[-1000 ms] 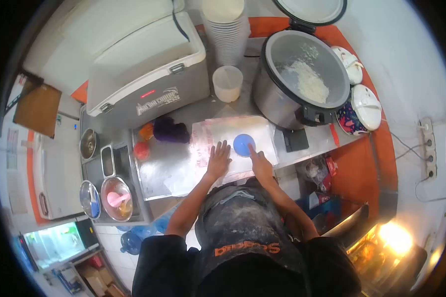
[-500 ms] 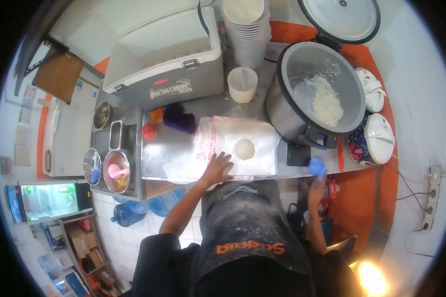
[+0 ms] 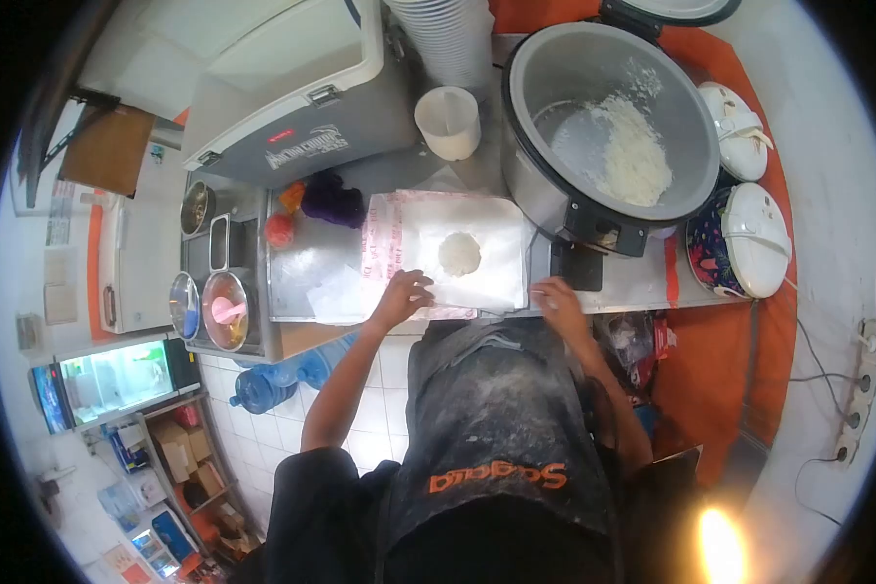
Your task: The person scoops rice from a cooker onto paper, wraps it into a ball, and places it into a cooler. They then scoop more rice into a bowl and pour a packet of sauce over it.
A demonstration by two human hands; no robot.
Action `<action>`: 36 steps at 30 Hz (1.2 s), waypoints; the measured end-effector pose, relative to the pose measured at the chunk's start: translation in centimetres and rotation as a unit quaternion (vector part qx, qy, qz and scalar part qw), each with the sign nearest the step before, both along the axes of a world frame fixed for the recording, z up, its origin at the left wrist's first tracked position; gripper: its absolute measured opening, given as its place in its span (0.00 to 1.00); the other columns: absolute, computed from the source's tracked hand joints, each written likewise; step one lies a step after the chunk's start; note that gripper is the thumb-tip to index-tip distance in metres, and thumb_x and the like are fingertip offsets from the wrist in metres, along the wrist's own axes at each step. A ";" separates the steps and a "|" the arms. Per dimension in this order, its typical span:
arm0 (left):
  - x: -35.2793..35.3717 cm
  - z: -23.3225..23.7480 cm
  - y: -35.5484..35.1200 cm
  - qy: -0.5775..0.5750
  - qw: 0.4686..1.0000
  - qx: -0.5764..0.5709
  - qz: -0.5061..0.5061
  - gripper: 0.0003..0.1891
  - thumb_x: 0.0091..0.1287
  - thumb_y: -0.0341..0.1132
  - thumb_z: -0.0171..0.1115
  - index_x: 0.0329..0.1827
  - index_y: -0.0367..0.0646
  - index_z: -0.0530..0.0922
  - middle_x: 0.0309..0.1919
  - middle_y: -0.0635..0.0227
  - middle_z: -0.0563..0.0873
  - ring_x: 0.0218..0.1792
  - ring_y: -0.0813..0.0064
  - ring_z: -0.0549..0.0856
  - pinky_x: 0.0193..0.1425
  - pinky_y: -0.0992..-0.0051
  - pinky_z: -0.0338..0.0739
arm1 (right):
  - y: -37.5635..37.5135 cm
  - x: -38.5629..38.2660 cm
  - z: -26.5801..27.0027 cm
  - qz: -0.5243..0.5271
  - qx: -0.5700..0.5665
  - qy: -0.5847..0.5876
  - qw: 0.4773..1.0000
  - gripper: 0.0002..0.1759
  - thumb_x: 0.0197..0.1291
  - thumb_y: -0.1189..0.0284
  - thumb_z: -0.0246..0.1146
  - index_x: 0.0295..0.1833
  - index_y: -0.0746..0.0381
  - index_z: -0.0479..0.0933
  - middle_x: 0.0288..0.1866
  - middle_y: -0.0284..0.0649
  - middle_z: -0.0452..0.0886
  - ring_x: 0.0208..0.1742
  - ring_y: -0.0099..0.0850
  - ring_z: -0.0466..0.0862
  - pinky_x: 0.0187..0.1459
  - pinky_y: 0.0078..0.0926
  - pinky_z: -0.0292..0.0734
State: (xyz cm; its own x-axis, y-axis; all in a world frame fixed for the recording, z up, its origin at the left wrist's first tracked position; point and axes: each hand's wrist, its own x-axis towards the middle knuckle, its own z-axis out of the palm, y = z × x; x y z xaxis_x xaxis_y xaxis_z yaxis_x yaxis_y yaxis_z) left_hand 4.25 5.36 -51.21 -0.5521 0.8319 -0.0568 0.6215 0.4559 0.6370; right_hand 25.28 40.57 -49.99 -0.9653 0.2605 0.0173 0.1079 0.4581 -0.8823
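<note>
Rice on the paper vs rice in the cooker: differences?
Shape: the rice on the paper is a small, round, compact mound; the rice in the cooker is a bigger, loose, irregular heap. Place: the mound sits alone on the flat paper; the heap lies to one side of the deep pot. Both are white cooked rice.

Rice cooker [image 3: 555, 195] and cup [image 3: 448, 122] crowd the wrapper's [image 3: 496, 268] far edge; left counter [image 3: 307, 273] open.
</note>
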 end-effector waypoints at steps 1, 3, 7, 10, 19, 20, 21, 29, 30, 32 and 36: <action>0.1 0.3 0.0 -0.010 1.000 0.005 -0.008 0.08 0.62 0.40 0.76 0.38 0.48 0.93 0.57 0.69 0.88 0.68 0.60 0.78 0.73 0.55 0.67 | -1.4 -1.2 0.2 0.061 0.033 0.011 0.998 0.12 0.67 0.68 0.71 0.54 0.59 0.86 0.51 0.40 0.83 0.53 0.39 0.85 0.57 0.33 0.80; -0.1 0.1 0.1 -0.023 1.000 0.006 -0.010 0.08 0.60 0.41 0.77 0.37 0.47 0.93 0.58 0.69 0.88 0.68 0.59 0.78 0.73 0.55 0.67 | -3.3 -2.9 0.3 0.123 0.067 -0.007 0.990 0.14 0.65 0.67 0.72 0.54 0.59 0.87 0.52 0.40 0.83 0.55 0.40 0.84 0.58 0.35 0.79; 0.0 0.1 -0.1 -0.036 0.999 0.005 0.001 0.10 0.59 0.40 0.77 0.38 0.46 0.93 0.58 0.70 0.88 0.68 0.59 0.79 0.73 0.56 0.67 | -3.3 -4.5 -1.6 0.220 0.121 -0.034 0.967 0.18 0.60 0.63 0.75 0.53 0.58 0.87 0.52 0.40 0.84 0.56 0.43 0.83 0.58 0.41 0.79; -0.2 -0.6 -0.9 -0.027 0.999 0.025 -0.001 0.10 0.60 0.41 0.77 0.38 0.46 0.93 0.58 0.71 0.88 0.68 0.60 0.79 0.73 0.57 0.66 | -3.5 -4.8 -0.9 0.213 0.125 -0.060 0.967 0.17 0.59 0.62 0.74 0.52 0.56 0.87 0.52 0.38 0.84 0.57 0.41 0.82 0.58 0.41 0.78; -1.8 -0.3 -1.5 -0.042 0.997 0.060 -0.022 0.08 0.60 0.40 0.76 0.35 0.48 0.92 0.58 0.73 0.88 0.66 0.61 0.79 0.72 0.58 0.67 | -3.3 -7.0 -1.6 0.187 0.057 -0.146 0.970 0.11 0.64 0.64 0.69 0.40 0.61 0.88 0.42 0.42 0.87 0.47 0.43 0.87 0.51 0.38 0.80; -1.9 -0.6 -1.5 -0.030 0.998 0.056 -0.026 0.07 0.59 0.40 0.76 0.35 0.48 0.92 0.58 0.73 0.88 0.66 0.61 0.79 0.72 0.58 0.67 | -3.1 -7.2 -1.4 0.185 0.045 -0.149 0.970 0.11 0.64 0.64 0.69 0.40 0.61 0.88 0.42 0.43 0.87 0.46 0.43 0.87 0.50 0.38 0.80; -1.7 -0.9 -1.7 -0.019 0.998 0.052 -0.032 0.07 0.59 0.40 0.77 0.36 0.49 0.92 0.57 0.73 0.88 0.66 0.61 0.79 0.72 0.58 0.67 | -3.2 -7.1 -1.2 0.183 0.031 -0.153 0.971 0.11 0.64 0.64 0.69 0.41 0.61 0.88 0.42 0.44 0.88 0.46 0.43 0.87 0.49 0.38 0.80; -1.6 0.0 -2.0 0.001 0.997 0.071 -0.036 0.12 0.58 0.45 0.78 0.36 0.48 0.92 0.57 0.73 0.88 0.66 0.62 0.80 0.73 0.57 0.66 | -4.0 -6.8 -0.7 0.162 -0.010 -0.221 0.962 0.13 0.66 0.64 0.69 0.43 0.63 0.87 0.44 0.45 0.90 0.48 0.39 0.89 0.51 0.36 0.81; -1.6 -0.2 -2.0 0.001 0.997 0.076 -0.031 0.13 0.58 0.45 0.78 0.39 0.48 0.91 0.56 0.71 0.88 0.64 0.62 0.80 0.71 0.58 0.67 | -4.0 -6.9 -0.7 0.169 0.001 -0.224 0.960 0.12 0.68 0.65 0.66 0.46 0.62 0.85 0.43 0.48 0.89 0.47 0.46 0.89 0.48 0.40 0.82; -1.3 0.1 -1.7 0.001 0.996 0.083 -0.023 0.14 0.58 0.45 0.78 0.41 0.48 0.91 0.54 0.70 0.88 0.63 0.61 0.81 0.70 0.58 0.68 | -4.3 -6.8 -0.5 0.148 0.025 -0.201 0.968 0.12 0.69 0.64 0.66 0.46 0.62 0.84 0.44 0.47 0.89 0.48 0.47 0.88 0.51 0.40 0.81; -0.6 0.3 -0.6 0.059 0.995 0.081 0.021 0.13 0.61 0.40 0.75 0.46 0.48 0.88 0.49 0.69 0.88 0.57 0.61 0.82 0.64 0.57 0.70 | -4.9 -7.0 -0.2 0.052 0.130 -0.149 0.979 0.12 0.71 0.65 0.65 0.48 0.63 0.82 0.47 0.46 0.87 0.53 0.48 0.85 0.58 0.41 0.78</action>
State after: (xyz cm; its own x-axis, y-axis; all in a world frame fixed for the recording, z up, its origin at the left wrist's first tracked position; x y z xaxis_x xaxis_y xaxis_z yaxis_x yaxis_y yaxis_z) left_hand 3.69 4.78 -50.90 -0.5807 0.8013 0.1438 0.6792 0.3795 0.6282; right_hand 18.30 35.66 -50.23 -0.9587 0.1844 -0.2165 0.2834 0.6850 -0.6711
